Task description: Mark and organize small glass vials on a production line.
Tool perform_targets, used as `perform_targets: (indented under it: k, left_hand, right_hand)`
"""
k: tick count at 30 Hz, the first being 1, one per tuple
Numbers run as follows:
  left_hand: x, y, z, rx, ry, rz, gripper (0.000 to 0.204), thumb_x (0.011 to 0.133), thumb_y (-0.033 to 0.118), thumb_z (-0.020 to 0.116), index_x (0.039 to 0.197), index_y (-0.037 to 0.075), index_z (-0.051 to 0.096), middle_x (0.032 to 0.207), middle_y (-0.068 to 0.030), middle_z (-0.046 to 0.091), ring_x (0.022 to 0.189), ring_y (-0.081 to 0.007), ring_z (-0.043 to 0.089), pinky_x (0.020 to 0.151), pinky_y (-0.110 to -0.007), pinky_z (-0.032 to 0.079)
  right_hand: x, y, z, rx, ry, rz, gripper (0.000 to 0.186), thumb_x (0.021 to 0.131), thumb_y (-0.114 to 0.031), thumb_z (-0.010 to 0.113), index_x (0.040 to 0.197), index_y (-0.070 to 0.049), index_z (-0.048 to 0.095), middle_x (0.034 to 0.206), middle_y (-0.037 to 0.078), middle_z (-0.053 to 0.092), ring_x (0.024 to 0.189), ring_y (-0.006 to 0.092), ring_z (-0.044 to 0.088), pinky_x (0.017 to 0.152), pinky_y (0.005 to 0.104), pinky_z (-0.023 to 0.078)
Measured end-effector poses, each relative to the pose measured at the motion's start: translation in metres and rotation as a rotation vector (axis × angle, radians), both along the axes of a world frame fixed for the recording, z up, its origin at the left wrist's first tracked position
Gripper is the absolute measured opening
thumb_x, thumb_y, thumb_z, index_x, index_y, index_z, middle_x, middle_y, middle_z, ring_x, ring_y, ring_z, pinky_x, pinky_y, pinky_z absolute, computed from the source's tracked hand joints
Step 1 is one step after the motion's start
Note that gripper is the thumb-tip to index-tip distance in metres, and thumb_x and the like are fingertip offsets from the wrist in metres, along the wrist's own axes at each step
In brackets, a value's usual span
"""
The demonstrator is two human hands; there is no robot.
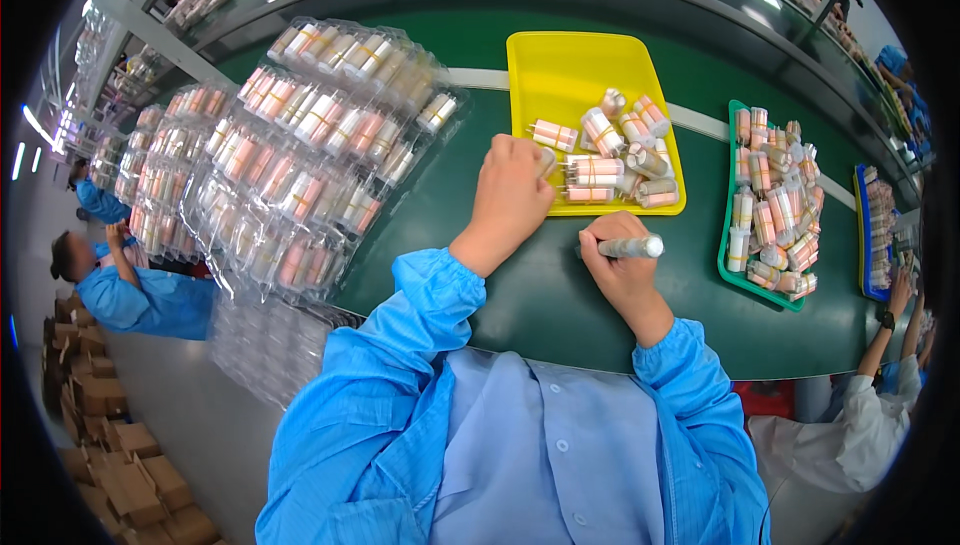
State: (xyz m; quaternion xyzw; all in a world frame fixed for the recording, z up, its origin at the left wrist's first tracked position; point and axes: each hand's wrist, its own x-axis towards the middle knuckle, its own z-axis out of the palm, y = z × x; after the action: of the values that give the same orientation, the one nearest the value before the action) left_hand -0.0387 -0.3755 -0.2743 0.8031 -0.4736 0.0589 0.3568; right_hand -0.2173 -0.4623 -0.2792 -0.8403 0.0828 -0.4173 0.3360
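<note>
My left hand (508, 190) is closed at the near left edge of the yellow tray (530, 60). Its fingertips pinch a small cylinder (547, 160), of which only a pale round end shows. To its right, my right hand (622, 270) is closed around a thick, grey-white, marker-like pen (632, 246), lying nearly level just in front of the tray. Inside the tray, a loose heap of small pink-and-white cylinders (603, 132) fills the right and near part. Several have yellow bands, and some show thin metal prongs.
Stacked clear plastic trays (310, 135) full of similar cylinders stand at the left. Empty clear trays (265, 345) sit lower down. On the right are a filled green tray (738, 270) and a blue tray (875, 290). Co-workers flank the green table (430, 275); cardboard boxes (130, 475) lie lower left.
</note>
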Motion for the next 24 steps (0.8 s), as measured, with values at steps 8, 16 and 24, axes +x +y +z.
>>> perform_targets:
  k: [8, 16, 24]
  left_hand:
    - [-0.022, 0.044, 0.041, -0.140, 0.136, -0.108, 0.027, 0.082, -0.003, 0.071, 0.104, 0.004, 0.056, 0.106, -0.0140, 0.056, 0.086, -0.0322, 0.062, 0.071, -0.040, 0.054]
    - [-0.036, 0.056, -0.011, -0.164, -0.063, -0.361, 0.008, 0.085, 0.006, 0.074, 0.091, 0.004, 0.068, 0.087, -0.0122, 0.067, 0.083, -0.0323, 0.065, 0.075, -0.044, 0.053]
    - [-0.016, 0.099, 0.033, 0.167, -0.185, -0.707, 0.033, 0.082, 0.008, 0.071, 0.114, 0.004, 0.068, 0.120, -0.0117, 0.068, 0.112, -0.0325, 0.065, 0.097, -0.046, 0.050]
  right_hand:
    - [-0.003, -0.006, 0.009, -0.001, -0.055, -0.055, 0.015, 0.081, -0.001, 0.078, 0.080, -0.005, 0.064, 0.077, 0.010, 0.065, 0.068, 0.0288, 0.062, 0.063, 0.0389, 0.050]
    - [0.000, -0.009, 0.004, 0.017, -0.012, -0.058, 0.015, 0.081, 0.000, 0.078, 0.079, -0.004, 0.064, 0.077, 0.010, 0.064, 0.068, 0.0286, 0.062, 0.063, 0.0386, 0.050]
    - [-0.002, -0.008, 0.002, 0.046, -0.009, -0.028, 0.015, 0.080, 0.000, 0.079, 0.079, -0.004, 0.064, 0.077, 0.009, 0.064, 0.068, 0.0279, 0.062, 0.063, 0.0382, 0.050]
